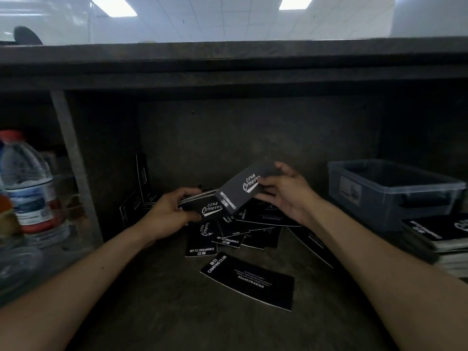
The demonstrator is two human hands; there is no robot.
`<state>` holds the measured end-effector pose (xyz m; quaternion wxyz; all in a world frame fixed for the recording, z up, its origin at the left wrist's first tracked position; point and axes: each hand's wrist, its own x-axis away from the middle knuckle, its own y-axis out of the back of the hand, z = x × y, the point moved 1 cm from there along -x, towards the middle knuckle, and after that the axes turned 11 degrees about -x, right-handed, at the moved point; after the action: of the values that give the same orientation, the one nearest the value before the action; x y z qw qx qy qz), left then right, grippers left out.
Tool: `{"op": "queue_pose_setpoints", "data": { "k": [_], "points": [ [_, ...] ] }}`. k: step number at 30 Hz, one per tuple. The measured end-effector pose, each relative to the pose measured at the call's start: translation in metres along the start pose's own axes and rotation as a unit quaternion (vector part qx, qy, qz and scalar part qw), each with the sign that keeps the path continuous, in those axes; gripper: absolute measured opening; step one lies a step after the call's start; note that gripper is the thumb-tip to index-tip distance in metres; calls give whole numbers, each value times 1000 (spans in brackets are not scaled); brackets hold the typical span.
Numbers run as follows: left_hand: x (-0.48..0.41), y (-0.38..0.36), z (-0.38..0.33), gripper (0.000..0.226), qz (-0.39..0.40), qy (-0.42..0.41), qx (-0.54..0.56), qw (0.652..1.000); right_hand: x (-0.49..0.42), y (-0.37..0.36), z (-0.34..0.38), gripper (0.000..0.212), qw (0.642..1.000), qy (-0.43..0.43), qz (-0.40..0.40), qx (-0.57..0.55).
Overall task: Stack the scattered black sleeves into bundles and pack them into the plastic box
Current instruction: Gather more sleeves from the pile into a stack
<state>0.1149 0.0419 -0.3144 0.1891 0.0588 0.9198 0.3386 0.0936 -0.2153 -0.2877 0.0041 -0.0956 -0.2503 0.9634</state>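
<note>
Black printed sleeves lie scattered on the dark shelf, several overlapping in a pile (243, 231) and one flat by itself nearer me (249, 281). My left hand (172, 211) grips a small stack of sleeves (205, 209) by its left end. My right hand (283, 192) holds a single sleeve (243, 190), tilted, its lower end touching the stack's right end. The grey plastic box (395, 196) stands at the right, apart from both hands. A few more sleeves lean against the left back wall (141, 178).
A bundle of stacked sleeves (435, 234) lies in front of the box at the right edge. Water bottles (27, 183) stand at the left behind a metal post (73, 158). A thick dark counter overhangs the shelf.
</note>
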Motion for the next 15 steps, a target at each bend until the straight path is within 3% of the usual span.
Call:
{"op": "queue_pose_setpoints", "data": {
  "k": [2, 4, 5, 7, 8, 11, 15],
  "points": [
    [2, 1, 0, 62, 11, -1, 1, 1000, -2, -1, -10, 28, 999, -32, 5, -20],
    [4, 2, 0, 66, 19, 0, 10, 1000, -1, 3, -22, 30, 993, -40, 7, 112],
    [4, 2, -1, 65, 18, 1, 10, 1000, -2, 6, -26, 31, 969, -14, -1, 246],
    [4, 1, 0, 57, 7, -4, 3, 1000, -2, 7, -28, 32, 885, 41, -5, 464],
    [3, 1, 1, 51, -1, -14, -2, 1000, -3, 8, -26, 37, 859, 47, 0, 510],
    [-1, 0, 4, 40, -14, -23, 0, 1000, -5, 13, -13, 64, 826, -3, 26, 562],
    [-3, -3, 0, 40, -7, 22, 55, 998, 1, 27, 4, 46, 760, -49, 99, 640]
  ]
}}
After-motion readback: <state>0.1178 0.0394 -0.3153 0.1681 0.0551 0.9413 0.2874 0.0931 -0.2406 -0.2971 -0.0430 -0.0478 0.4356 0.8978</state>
